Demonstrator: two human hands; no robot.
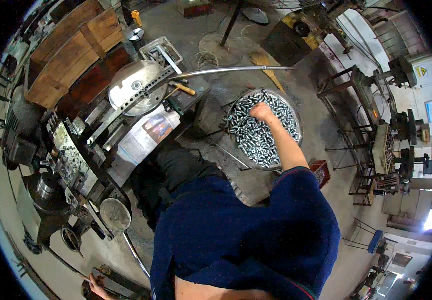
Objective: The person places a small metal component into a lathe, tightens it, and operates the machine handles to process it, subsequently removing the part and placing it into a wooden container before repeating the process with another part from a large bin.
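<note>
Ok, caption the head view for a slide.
Bare right hand at a round grey basin of small, shiny, cylindrical metal parts, with a large, flat, silvery metal disc to the left.

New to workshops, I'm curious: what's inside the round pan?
Many small shiny metal pieces lie in the pan. They cover its bottom; the right hand hides some.

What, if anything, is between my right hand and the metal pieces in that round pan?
Nothing visible. Your right hand is right at the heap of metal pieces, inside the rim of the round pan, with your forearm reaching over its edge. Whether it holds a piece, I can't tell.
</note>
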